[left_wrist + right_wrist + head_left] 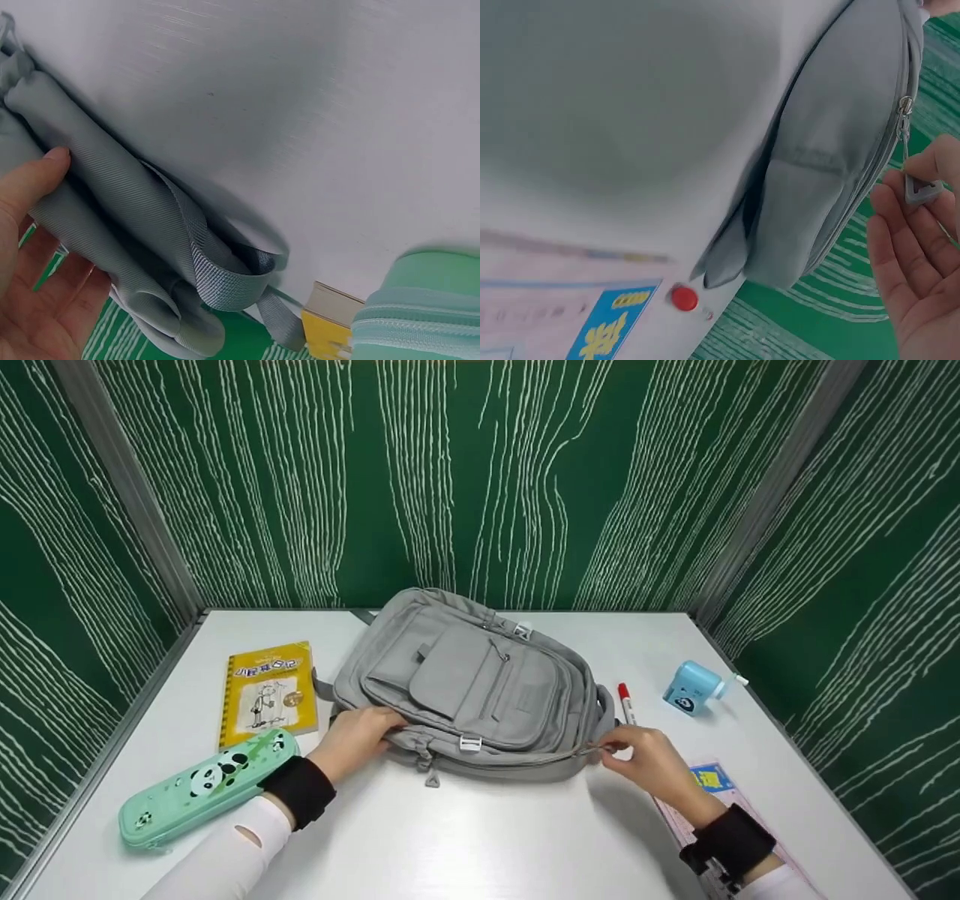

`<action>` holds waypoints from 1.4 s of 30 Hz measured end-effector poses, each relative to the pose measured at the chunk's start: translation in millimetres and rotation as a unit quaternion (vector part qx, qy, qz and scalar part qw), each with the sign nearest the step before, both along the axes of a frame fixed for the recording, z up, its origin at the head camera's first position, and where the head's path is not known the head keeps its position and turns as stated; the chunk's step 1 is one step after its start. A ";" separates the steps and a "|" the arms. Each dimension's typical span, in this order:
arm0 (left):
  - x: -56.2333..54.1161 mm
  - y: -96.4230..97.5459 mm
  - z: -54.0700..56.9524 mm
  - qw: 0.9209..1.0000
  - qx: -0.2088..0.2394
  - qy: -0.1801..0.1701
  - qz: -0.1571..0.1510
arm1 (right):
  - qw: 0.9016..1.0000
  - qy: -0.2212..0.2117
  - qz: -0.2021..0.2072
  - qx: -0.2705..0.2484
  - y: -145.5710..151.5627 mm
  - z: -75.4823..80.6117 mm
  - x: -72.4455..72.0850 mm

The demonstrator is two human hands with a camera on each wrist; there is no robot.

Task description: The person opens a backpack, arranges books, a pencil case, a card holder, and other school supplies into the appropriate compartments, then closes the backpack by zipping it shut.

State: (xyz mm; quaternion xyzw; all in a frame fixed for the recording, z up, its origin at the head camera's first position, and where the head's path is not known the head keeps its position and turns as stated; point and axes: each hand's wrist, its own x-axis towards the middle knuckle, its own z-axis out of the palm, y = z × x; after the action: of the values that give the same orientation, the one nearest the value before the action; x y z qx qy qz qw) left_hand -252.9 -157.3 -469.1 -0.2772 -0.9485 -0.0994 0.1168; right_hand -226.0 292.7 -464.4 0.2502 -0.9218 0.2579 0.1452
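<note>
A grey backpack (pixel 480 675) lies on the table with its front pockets facing up. My left hand (pixel 360 741) grips its near side towards the left end; in the left wrist view the thumb presses the grey fabric (pixel 112 157) while the other fingers reach behind it. At the bag's right end, my right hand (pixel 646 761) pinches a zipper pull between thumb and forefinger. The right wrist view shows this triangular pull (pixel 922 192) hanging from a metal slider (pixel 904 109) on the bag's curved zipper, which looks closed near the slider.
Left of the bag lie a yellow book (pixel 264 694) and a green panda pencil case (pixel 206 787), close to my left forearm. On the right are a red-capped marker (pixel 626 703), a blue panda-printed container (pixel 691 687) and a pink sheet (pixel 739 802) partly under my right forearm. Green patterned walls surround the table.
</note>
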 end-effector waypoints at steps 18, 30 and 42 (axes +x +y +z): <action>19.9 41.6 9.6 0.999 -0.044 0.021 0.011 | 0.999 -0.017 -0.046 -0.023 6.6 1.4 -3.8; 33.5 155.7 19.4 0.984 -0.144 0.064 -0.080 | 0.997 -0.060 -0.034 -0.023 5.9 3.1 -5.7; 25.5 197.2 1.4 0.977 -0.105 0.161 -0.087 | 0.998 -0.055 -0.022 -0.018 6.8 6.4 -6.5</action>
State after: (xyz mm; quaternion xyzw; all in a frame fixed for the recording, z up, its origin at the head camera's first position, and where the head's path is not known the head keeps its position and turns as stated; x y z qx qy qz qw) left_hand -227.4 39.9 -467.7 -0.3816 -0.8946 0.0375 0.2294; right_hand -232.5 299.4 -458.0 0.2127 -0.9289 0.2846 0.1048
